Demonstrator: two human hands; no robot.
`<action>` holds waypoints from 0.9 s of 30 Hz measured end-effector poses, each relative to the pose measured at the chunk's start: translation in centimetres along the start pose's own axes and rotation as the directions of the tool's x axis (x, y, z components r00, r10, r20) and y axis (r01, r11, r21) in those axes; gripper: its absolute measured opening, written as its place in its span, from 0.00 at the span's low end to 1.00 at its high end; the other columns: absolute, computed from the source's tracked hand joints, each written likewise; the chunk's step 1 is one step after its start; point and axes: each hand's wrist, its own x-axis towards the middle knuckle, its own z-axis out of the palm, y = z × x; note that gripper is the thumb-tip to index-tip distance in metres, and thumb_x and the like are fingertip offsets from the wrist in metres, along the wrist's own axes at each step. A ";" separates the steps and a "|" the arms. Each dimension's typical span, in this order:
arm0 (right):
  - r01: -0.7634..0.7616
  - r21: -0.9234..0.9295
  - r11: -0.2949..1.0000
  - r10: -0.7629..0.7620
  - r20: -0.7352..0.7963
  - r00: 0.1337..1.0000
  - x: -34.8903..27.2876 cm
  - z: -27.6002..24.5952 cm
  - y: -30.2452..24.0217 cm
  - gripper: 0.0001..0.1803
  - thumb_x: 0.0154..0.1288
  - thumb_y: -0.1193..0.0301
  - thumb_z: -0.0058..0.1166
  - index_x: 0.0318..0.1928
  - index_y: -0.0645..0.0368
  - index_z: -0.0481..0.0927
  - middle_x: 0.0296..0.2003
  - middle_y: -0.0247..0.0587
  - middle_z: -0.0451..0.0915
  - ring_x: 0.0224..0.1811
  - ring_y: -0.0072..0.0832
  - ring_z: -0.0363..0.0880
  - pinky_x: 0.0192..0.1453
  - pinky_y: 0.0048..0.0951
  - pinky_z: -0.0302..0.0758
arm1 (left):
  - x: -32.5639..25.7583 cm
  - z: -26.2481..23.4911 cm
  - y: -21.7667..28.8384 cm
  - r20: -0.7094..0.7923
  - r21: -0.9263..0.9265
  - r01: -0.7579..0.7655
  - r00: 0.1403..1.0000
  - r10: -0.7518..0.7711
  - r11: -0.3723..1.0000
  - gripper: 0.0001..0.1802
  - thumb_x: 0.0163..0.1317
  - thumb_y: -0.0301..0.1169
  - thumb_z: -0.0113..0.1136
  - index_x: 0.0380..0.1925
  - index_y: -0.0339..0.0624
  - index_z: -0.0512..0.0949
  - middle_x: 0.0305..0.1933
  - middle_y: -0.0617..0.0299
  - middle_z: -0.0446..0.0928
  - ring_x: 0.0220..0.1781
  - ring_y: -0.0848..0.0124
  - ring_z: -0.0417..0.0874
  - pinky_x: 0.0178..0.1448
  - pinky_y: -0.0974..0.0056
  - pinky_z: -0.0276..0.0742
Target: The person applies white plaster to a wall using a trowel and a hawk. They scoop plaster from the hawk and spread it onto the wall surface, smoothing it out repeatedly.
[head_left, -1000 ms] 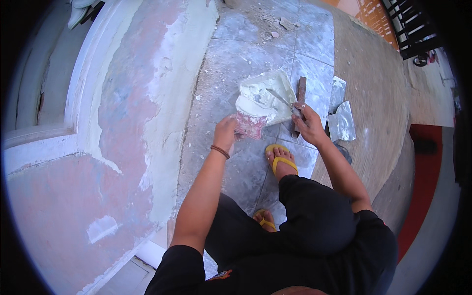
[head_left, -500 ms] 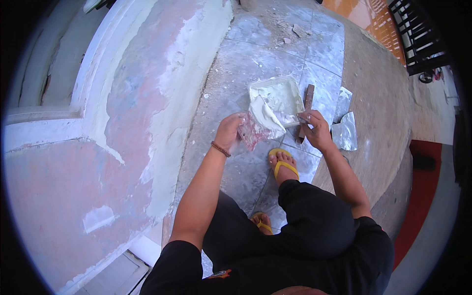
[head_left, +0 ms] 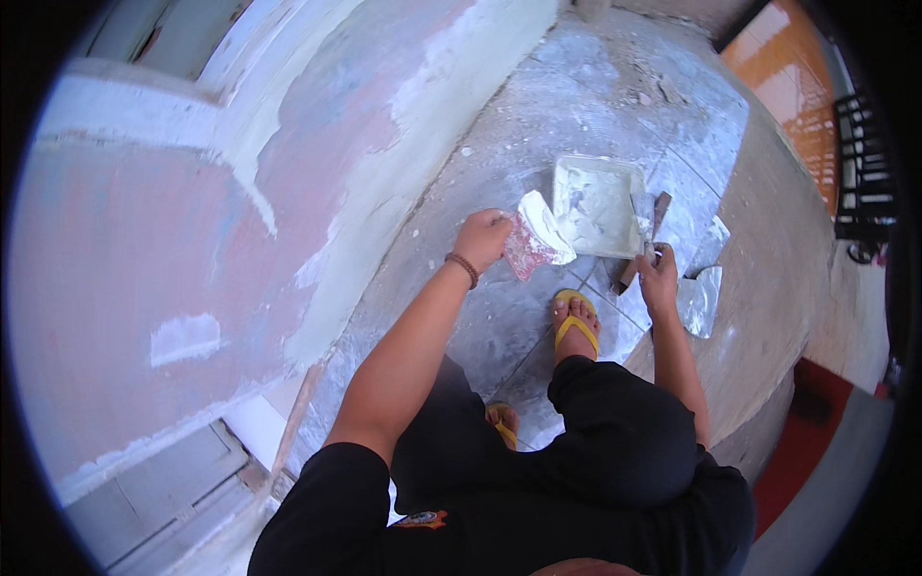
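My left hand pinches a red, putty-smeared spreader by its left edge. Thick white putty covers the spreader's far right side. In my right hand is a putty knife, its whitish blade pointing away from me by the right wall of the tray. That white rectangular tray lies on the floor just beyond both hands, with white putty spread inside. The spreader is near the tray's left front corner; whether they touch I cannot tell.
A brown bar lies right of the tray, partly behind the knife. Shiny silver sheet pieces rest farther right. A patchy pink-and-white wall rises on the left. My yellow flip-flop stands near the tray; rubble lies farther off.
The putty knife has come away from the spreader to the tray's right side, blade now pointing away. My hands have drawn apart. The whole view has shifted and turned.
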 end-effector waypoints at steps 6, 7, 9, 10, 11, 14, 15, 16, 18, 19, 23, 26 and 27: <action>0.342 0.117 0.932 -0.340 -0.035 0.940 0.1 0.6 -3.4 0.16 0.66 0.73 0.57 0.52 0.68 0.78 0.38 0.38 0.79 0.39 0.23 0.76 0.45 0.28 0.74 | -2.1 -5.6 2.7 -0.120 0.376 -0.309 0.918 0.377 0.873 0.13 0.62 0.36 0.57 0.35 0.36 0.80 0.26 0.48 0.78 0.29 0.62 0.80 0.39 0.56 0.75; 0.285 -0.049 0.957 -0.287 -0.045 0.957 0.5 0.7 -3.8 0.18 0.66 0.71 0.58 0.53 0.67 0.79 0.39 0.41 0.80 0.41 0.27 0.78 0.47 0.28 0.74 | -2.8 -6.8 3.2 -0.161 0.313 -0.268 0.931 0.329 0.911 0.13 0.62 0.34 0.56 0.37 0.35 0.81 0.27 0.51 0.79 0.29 0.64 0.80 0.39 0.58 0.76; 0.227 -0.369 0.901 -0.254 -0.025 0.967 1.5 1.1 -4.3 0.19 0.63 0.67 0.58 0.51 0.65 0.82 0.44 0.52 0.82 0.47 0.41 0.82 0.53 0.33 0.76 | -4.3 -8.7 3.8 -0.238 0.205 -0.291 0.911 0.336 0.935 0.13 0.64 0.32 0.55 0.39 0.34 0.82 0.27 0.56 0.80 0.28 0.68 0.79 0.36 0.61 0.75; 0.281 -0.427 0.859 -0.302 0.021 0.953 1.9 1.4 -4.2 0.18 0.63 0.68 0.58 0.51 0.64 0.82 0.45 0.52 0.83 0.47 0.43 0.82 0.53 0.35 0.76 | -5.0 -9.6 4.1 -0.260 0.152 -0.356 0.886 0.385 0.922 0.13 0.64 0.31 0.55 0.41 0.33 0.82 0.27 0.59 0.80 0.28 0.71 0.78 0.35 0.62 0.75; 0.352 -0.473 0.808 -0.370 0.058 0.927 2.2 1.8 -4.0 0.18 0.62 0.68 0.57 0.51 0.63 0.82 0.45 0.53 0.83 0.48 0.46 0.82 0.54 0.37 0.77 | -5.6 -10.2 4.2 -0.296 0.162 -0.291 0.897 0.327 0.943 0.13 0.65 0.30 0.54 0.42 0.33 0.82 0.27 0.61 0.79 0.28 0.73 0.78 0.34 0.64 0.75; 0.512 -0.554 0.657 -0.507 0.179 0.843 2.8 2.7 -2.6 0.14 0.59 0.70 0.59 0.43 0.65 0.83 0.40 0.56 0.82 0.44 0.53 0.81 0.50 0.46 0.77 | -6.6 -11.0 3.9 -0.309 0.164 -0.270 0.900 0.309 0.949 0.13 0.66 0.29 0.53 0.45 0.33 0.82 0.28 0.66 0.78 0.28 0.78 0.76 0.32 0.69 0.73; 0.407 -0.648 0.644 -0.376 0.195 0.906 2.7 2.8 -2.0 0.14 0.58 0.70 0.61 0.43 0.65 0.83 0.40 0.55 0.82 0.46 0.52 0.80 0.51 0.46 0.76 | -6.8 -11.1 3.6 -0.296 0.151 -0.269 0.906 0.303 0.951 0.13 0.66 0.28 0.53 0.45 0.34 0.82 0.28 0.66 0.78 0.28 0.79 0.76 0.32 0.70 0.73; 0.428 -0.616 0.661 -0.476 0.097 0.874 3.0 2.9 -1.4 0.13 0.58 0.69 0.62 0.42 0.63 0.84 0.40 0.54 0.82 0.45 0.51 0.79 0.52 0.45 0.76 | -6.8 -11.4 3.5 -0.252 0.174 -0.235 0.928 0.274 0.956 0.14 0.66 0.28 0.53 0.46 0.34 0.82 0.30 0.66 0.79 0.28 0.79 0.76 0.32 0.71 0.73; 0.451 -0.546 0.706 -0.600 -0.123 0.791 3.3 2.3 -0.2 0.13 0.61 0.66 0.59 0.41 0.62 0.81 0.43 0.55 0.81 0.48 0.52 0.78 0.52 0.48 0.75 | -6.5 -11.4 3.0 -0.234 0.185 -0.222 0.936 0.262 0.957 0.16 0.65 0.27 0.53 0.50 0.32 0.81 0.33 0.65 0.81 0.30 0.79 0.76 0.32 0.70 0.73; 0.278 -0.486 0.829 -0.423 -0.219 0.880 3.6 1.7 0.2 0.14 0.61 0.65 0.59 0.43 0.62 0.81 0.41 0.56 0.81 0.48 0.52 0.79 0.51 0.47 0.74 | -6.4 -11.4 2.9 -0.245 0.234 -0.212 0.931 0.269 0.949 0.16 0.65 0.27 0.53 0.50 0.31 0.80 0.34 0.64 0.80 0.31 0.79 0.77 0.34 0.71 0.73; -0.007 -0.317 0.948 -0.074 -0.245 0.967 4.9 0.3 1.4 0.18 0.66 0.58 0.56 0.44 0.61 0.84 0.36 0.58 0.84 0.41 0.49 0.84 0.47 0.44 0.77 | -5.1 -10.6 2.6 -0.203 0.195 -0.241 0.939 0.279 0.951 0.16 0.67 0.26 0.49 0.49 0.29 0.79 0.37 0.64 0.79 0.34 0.80 0.75 0.37 0.73 0.71; -0.074 -0.264 0.962 0.034 -0.150 0.988 5.2 0.5 2.1 0.22 0.67 0.54 0.54 0.41 0.63 0.84 0.38 0.59 0.83 0.43 0.52 0.83 0.50 0.44 0.77 | -4.3 -9.4 2.6 -0.130 -0.012 -0.201 0.972 0.198 0.980 0.16 0.67 0.26 0.48 0.50 0.29 0.78 0.37 0.65 0.78 0.35 0.79 0.75 0.38 0.72 0.70; -0.055 -0.188 0.981 0.028 -0.143 0.989 4.8 0.6 2.2 0.21 0.66 0.55 0.54 0.40 0.62 0.85 0.36 0.59 0.84 0.41 0.52 0.84 0.48 0.44 0.78 | -4.0 -9.0 2.7 -0.119 0.028 -0.187 0.975 0.189 0.982 0.16 0.67 0.25 0.48 0.50 0.29 0.78 0.37 0.65 0.78 0.35 0.79 0.75 0.38 0.72 0.71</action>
